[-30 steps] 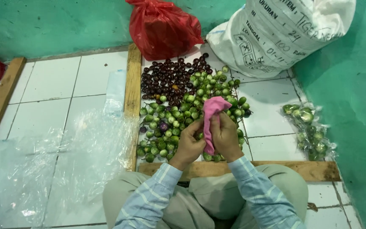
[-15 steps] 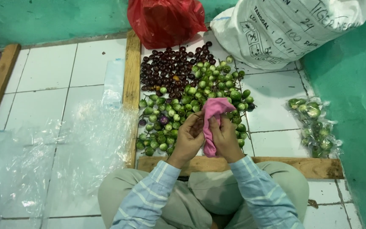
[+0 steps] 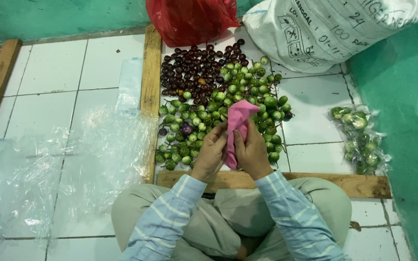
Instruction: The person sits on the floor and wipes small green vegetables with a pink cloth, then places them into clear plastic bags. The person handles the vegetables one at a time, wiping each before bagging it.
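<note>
Head view. The person sat cross-legged on the white tiled floor point(image 3: 49, 72), with both forearms in blue-and-white striped sleeves reaching forward over a horizontal wooden plank point(image 3: 364, 183).

The left hand point(image 3: 211, 152) was closed, its fingers pinching the left edge of a crumpled pink cloth point(image 3: 238, 123). The right hand point(image 3: 253, 153) was likewise closed, its thumb and fingers clamped on the right side of the same pink cloth. The two hands touched each other through the fabric, and the upper part of the cloth stood up above the fingertips.

The pink cloth was held directly above the near part of a heap of small round green fruits point(image 3: 247, 94). Beyond that heap, and touching it, lay a heap of small dark brown-red round fruits point(image 3: 189, 67).

To the left of the green heap, a vertical wooden plank point(image 3: 151, 82) bordered it; further left, sheets of clear crumpled plastic point(image 3: 73, 164) lay on the floor. Behind the green heap stood a red plastic bag point(image 3: 189, 19) and a large white woven sack point(image 3: 325, 29). To the right of the green heap, well apart, lay a clear plastic bag filled with green fruits point(image 3: 359, 140), just beside a green wall point(image 3: 407, 96).
</note>
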